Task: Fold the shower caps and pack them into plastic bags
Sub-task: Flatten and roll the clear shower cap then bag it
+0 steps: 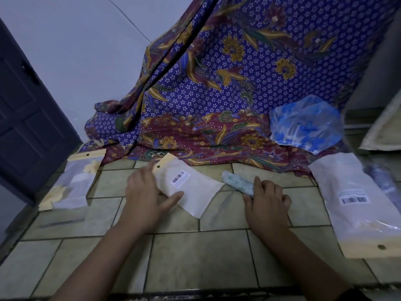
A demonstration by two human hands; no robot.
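A teal-speckled shower cap (237, 184), rolled into a tight tube, lies slantwise on the tiles (195, 257), its near end gripped by the right hand (265, 199). Just beside it a frosted plastic bag (191, 187) with a barcode label lies flat under the left hand (144, 192). A blue floral cap (303, 124) sits unfolded, well apart

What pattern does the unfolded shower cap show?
Shower cap: blue floral print on translucent plastic, head view.

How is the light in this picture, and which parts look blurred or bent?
Head view: dim, bluish light; the left hand looks slightly motion-blurred; faint glare streaks the right plastic bag; the wide lens bends the door and floor tiles.
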